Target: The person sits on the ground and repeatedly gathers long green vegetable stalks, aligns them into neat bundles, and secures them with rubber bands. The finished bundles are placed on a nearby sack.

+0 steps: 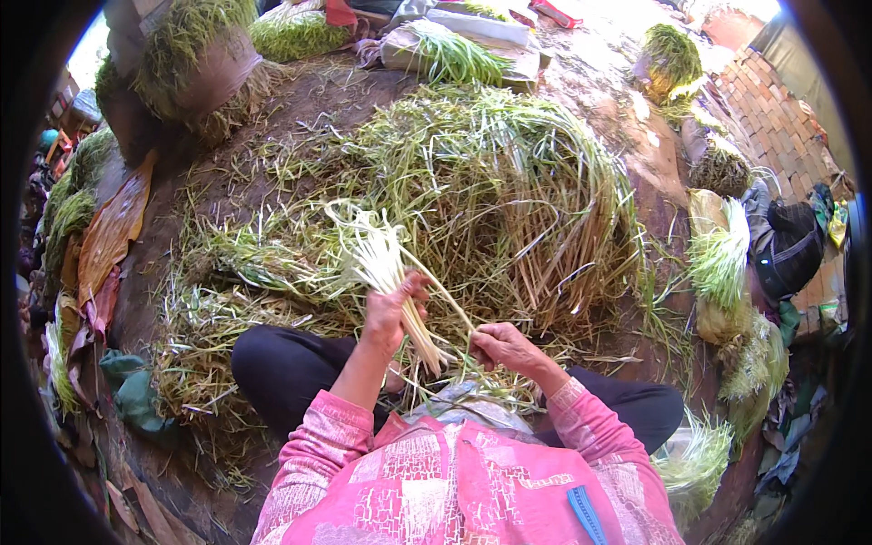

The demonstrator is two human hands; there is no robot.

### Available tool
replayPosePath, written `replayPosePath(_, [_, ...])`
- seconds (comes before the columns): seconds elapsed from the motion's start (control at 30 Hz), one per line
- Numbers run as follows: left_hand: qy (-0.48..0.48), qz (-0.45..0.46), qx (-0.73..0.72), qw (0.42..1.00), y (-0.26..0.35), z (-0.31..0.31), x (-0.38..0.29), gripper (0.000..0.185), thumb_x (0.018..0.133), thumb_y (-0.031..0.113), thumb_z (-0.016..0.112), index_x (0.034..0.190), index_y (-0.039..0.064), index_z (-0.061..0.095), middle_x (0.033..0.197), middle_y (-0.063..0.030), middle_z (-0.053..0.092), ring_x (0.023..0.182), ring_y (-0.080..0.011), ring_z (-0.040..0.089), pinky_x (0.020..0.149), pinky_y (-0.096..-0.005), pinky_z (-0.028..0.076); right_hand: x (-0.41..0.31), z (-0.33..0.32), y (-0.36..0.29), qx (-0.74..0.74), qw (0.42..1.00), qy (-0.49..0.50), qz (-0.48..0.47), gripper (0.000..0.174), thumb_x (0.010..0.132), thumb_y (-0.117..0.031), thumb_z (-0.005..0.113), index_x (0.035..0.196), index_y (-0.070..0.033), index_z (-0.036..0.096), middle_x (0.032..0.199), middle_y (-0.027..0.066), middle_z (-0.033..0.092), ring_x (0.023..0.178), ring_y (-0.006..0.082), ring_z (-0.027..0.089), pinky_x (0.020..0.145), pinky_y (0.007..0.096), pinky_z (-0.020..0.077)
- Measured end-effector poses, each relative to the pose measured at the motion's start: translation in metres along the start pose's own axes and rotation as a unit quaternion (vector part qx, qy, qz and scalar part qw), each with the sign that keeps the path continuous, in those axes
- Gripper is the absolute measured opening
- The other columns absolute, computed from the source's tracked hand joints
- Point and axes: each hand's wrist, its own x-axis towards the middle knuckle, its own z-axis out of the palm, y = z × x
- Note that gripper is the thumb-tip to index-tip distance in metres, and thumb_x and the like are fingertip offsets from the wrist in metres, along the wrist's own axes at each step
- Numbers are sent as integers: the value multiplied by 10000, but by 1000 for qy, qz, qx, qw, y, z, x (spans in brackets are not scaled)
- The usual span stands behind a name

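Note:
My left hand is closed around a bundle of pale green-white plant stalks, whose looped ends fan out above the fist and whose straight ends point down towards my lap. To its right, my right hand pinches the end of one long thin stalk, which runs slantwise up to the bundle. Behind both hands lies a large heap of long green and straw-coloured stalks. Looser trimmings are spread around my left knee.
Tied bundles of pale green stalks lie along the right side, near a black bag. More bundles rest at the far edge. A large grass-filled sack stands far left. An orange-brown sheet and green cloth lie left.

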Motion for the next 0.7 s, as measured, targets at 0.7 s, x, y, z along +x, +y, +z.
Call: replayPosePath(0.7, [103,294,-154,938,128,-9,-32,139,869,194,516,882,56,510,578,29,444,473,-71,417,520,-294,405,-42,-3,65,-189,975,31,116,284,879,-294,497,853,-47,633,625,12,546,554,102,475,514,261,402])
